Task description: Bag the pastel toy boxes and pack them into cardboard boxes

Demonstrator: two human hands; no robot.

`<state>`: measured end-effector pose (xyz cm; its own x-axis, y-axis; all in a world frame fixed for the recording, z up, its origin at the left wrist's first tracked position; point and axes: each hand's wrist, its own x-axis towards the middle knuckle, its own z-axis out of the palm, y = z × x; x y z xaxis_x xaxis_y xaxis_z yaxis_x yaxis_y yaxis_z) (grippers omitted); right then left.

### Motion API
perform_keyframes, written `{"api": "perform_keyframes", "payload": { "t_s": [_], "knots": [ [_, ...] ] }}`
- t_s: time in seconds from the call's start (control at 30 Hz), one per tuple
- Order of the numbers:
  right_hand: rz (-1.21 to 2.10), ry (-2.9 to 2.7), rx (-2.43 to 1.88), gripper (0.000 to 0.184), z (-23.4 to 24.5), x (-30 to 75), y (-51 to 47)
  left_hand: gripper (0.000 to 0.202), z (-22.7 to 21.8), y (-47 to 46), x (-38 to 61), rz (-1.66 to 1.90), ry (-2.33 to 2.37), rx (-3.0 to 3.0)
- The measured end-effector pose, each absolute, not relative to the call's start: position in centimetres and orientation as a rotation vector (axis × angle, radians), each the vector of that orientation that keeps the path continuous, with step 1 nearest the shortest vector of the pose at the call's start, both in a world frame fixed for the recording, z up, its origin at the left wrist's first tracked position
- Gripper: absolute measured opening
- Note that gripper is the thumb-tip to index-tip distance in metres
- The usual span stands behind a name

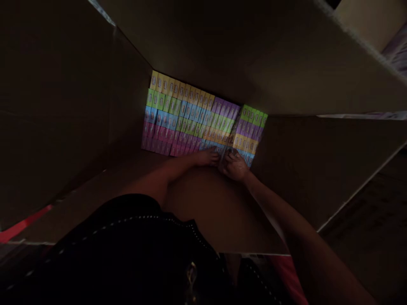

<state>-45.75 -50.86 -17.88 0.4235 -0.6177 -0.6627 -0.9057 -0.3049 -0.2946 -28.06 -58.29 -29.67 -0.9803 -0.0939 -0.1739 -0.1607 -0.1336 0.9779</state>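
Deep inside a large cardboard box, both my hands reach down to the near edge of a packed layer of small coloured boxes (pixel 178 114). My left hand (pixel 208 157) lies against the blue small boxes (pixel 206 145), fingers slightly bent over their near side. Close beside it, my right hand (pixel 235 166) is closed, its fingers curled at a narrow gap between two blocks of boxes. What those fingers hold is hidden in the dark. Right of the gap stands a separate block of green, purple, orange and blue boxes (pixel 249 127).
Tall brown walls of the cardboard box (pixel 79 76) surround my arms on all sides. Its near flap edge (pixel 254 254) crosses below my arms. A red strip (pixel 27 222) shows at the left, and another box (pixel 365 23) stands beyond the upper right edge.
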Motion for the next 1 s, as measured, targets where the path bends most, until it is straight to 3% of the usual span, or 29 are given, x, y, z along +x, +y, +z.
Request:
{"api": "perform_keyframes", "payload": {
  "t_s": [0.17, 0.7, 1.0],
  "knots": [
    [0.565, 1.303, -2.063, 0.045, -18.3, -45.8, -50.3, 0.039, -29.6, -57.4, -28.2, 2.308, 1.858, -0.447],
    [0.523, 1.329, -1.98, 0.045, -18.0, -46.2, -50.4, 0.031, -30.0, -56.3, -29.0, 2.493, 1.639, -0.573],
    [0.522, 1.334, -1.932, 0.047, -17.8, -46.4, -50.5, 0.028, -30.3, -57.5, -28.8, 2.402, 1.749, -0.443]
  ]
}}
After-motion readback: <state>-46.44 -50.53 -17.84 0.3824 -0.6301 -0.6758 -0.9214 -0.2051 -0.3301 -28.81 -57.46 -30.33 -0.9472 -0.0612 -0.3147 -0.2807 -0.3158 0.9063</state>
